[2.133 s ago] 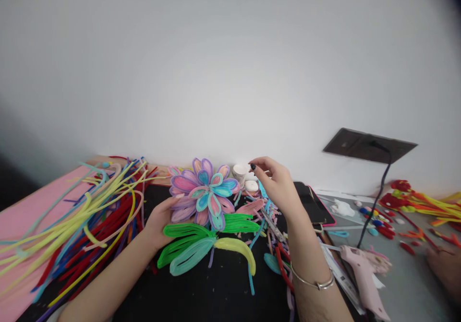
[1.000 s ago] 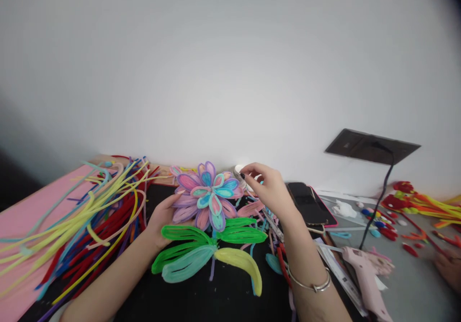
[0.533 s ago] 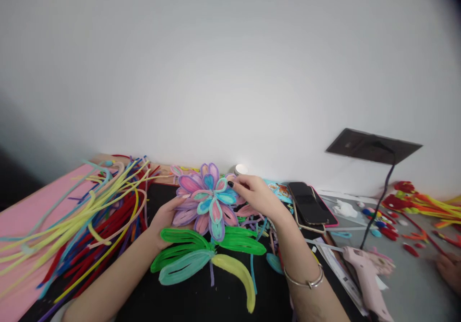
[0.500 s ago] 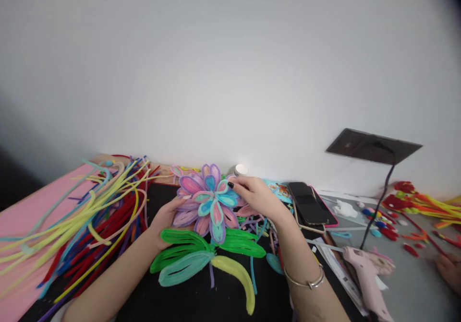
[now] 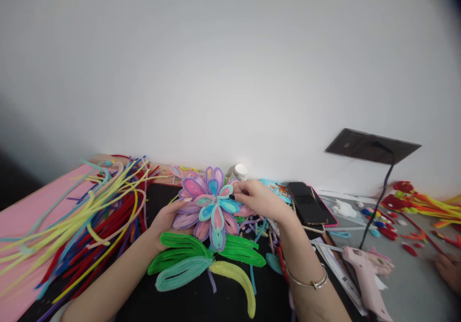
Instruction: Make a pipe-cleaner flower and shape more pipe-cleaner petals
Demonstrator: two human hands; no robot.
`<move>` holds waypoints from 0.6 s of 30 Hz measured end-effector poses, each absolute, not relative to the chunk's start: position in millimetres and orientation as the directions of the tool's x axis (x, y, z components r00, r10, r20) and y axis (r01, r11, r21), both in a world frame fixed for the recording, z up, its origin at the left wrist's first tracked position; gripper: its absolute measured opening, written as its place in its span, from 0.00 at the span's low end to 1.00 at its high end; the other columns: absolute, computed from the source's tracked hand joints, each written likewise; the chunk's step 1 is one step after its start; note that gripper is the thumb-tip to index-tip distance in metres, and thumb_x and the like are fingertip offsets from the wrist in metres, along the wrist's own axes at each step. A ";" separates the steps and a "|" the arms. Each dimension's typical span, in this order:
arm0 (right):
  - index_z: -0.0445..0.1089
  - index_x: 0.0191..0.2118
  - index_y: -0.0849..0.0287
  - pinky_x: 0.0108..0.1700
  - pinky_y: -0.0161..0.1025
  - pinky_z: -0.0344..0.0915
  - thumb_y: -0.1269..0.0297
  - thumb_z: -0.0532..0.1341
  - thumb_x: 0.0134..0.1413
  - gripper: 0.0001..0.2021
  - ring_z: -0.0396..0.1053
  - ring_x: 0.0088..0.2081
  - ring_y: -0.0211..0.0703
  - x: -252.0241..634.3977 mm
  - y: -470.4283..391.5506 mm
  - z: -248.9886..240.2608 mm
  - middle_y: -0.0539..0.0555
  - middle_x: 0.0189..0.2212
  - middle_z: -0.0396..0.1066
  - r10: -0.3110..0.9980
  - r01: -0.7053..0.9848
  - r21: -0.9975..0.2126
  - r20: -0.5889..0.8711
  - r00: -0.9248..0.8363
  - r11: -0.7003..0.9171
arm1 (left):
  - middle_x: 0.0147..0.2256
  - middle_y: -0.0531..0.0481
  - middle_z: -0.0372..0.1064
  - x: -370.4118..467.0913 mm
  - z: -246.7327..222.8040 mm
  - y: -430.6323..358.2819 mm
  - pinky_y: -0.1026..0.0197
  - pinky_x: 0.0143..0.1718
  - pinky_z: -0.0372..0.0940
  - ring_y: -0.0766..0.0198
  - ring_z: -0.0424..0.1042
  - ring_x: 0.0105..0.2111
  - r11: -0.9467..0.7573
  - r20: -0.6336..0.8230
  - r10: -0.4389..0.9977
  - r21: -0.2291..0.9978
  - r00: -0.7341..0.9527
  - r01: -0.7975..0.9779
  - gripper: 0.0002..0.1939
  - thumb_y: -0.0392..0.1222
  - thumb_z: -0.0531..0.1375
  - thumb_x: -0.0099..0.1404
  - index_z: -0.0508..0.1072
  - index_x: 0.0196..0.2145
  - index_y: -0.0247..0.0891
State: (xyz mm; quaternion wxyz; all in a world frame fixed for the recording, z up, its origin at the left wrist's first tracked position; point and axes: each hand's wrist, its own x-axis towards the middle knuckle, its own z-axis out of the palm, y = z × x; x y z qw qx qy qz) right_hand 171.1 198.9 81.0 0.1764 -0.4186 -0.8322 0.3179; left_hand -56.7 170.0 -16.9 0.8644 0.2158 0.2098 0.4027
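A pipe-cleaner flower point(image 5: 217, 206) with layered purple, pink and blue petals faces me at the middle of the head view. Below its bloom spread green leaves point(image 5: 241, 249), a teal leaf point(image 5: 183, 271) and a curved yellow leaf point(image 5: 236, 274). My left hand point(image 5: 166, 223) grips the flower from its left side, the thumb on a purple petal and the other fingers hidden behind. On the right, my right hand point(image 5: 254, 197) pinches a blue inner petal between thumb and fingers. A bangle sits on the right wrist.
Loose pipe cleaners point(image 5: 108, 216) pile up at left on a pink sheet point(image 5: 21, 274). To the right lie a phone point(image 5: 308, 203), a pink glue gun point(image 5: 367, 279) with its dark cord point(image 5: 378, 207), and small pompoms. Another person's hand point(image 5: 448, 269) shows at the right edge.
The flower has tipped slightly and shifted a little down. My right hand has moved slightly lower, its fingertips now on a blue inner petal.
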 end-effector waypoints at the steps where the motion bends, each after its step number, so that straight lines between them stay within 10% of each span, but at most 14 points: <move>1: 0.51 0.20 0.59 0.26 0.32 0.47 0.73 0.51 0.47 0.10 0.48 0.23 0.32 170.8 199.5 80.1 0.45 0.20 0.50 0.814 0.580 -0.690 0.025 -0.580 0.434 | 0.38 0.41 0.75 -56.4 -17.4 170.1 0.47 0.49 0.63 0.50 0.73 0.42 0.583 -0.199 0.792 0.529 0.577 -0.617 0.16 0.41 0.51 0.61 0.73 0.41 0.32; 18: 0.63 0.23 0.62 0.23 0.31 0.47 0.68 0.55 0.49 0.07 0.51 0.21 0.31 173.7 202.0 76.5 0.45 0.18 0.55 0.866 0.500 -0.817 -0.003 -0.501 0.286 | 0.39 0.38 0.74 -55.2 -11.0 169.2 0.46 0.48 0.64 0.49 0.73 0.41 0.590 -0.310 0.807 0.479 0.503 -0.650 0.15 0.40 0.53 0.58 0.71 0.40 0.31</move>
